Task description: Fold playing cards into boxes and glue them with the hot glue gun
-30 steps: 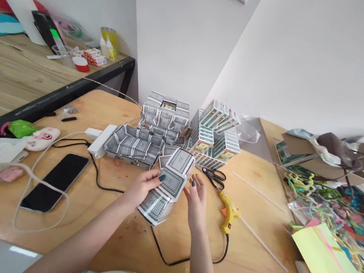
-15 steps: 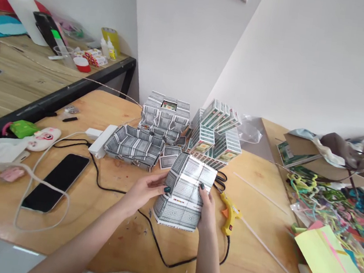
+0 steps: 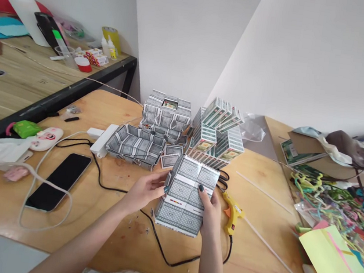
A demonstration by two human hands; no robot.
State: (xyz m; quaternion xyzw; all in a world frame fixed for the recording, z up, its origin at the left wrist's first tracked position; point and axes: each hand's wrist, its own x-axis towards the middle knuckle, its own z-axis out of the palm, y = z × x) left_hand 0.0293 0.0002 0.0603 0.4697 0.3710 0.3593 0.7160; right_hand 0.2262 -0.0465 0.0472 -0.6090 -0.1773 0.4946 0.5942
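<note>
A grey patterned panel built from playing cards (image 3: 183,194) is held up over the table's front half. My left hand (image 3: 147,190) grips its left edge, with fingertips at the side and partly behind. My right hand (image 3: 211,204) holds the right edge, thumb on the front face and the other fingers mostly hidden. Behind it on the left sits an open card tray (image 3: 136,145). A larger card-covered box (image 3: 165,114) stands farther back. Loose cards (image 3: 171,156) lie between the tray and the panel. Green-and-white card boxes (image 3: 217,132) are stacked behind the panel.
Right of the panel lie a yellow glue gun (image 3: 234,214), black-handled scissors (image 3: 223,179) and a clear stick (image 3: 269,247). A black cable (image 3: 162,247) runs in front. At left are a phone (image 3: 60,181) and a power strip (image 3: 104,140). Colourful craft bits (image 3: 335,208) fill the right.
The panel has turned slightly, so its front face shows more squarely and its left side less. My right hand has shifted a little with it. The whole view has moved slightly.
</note>
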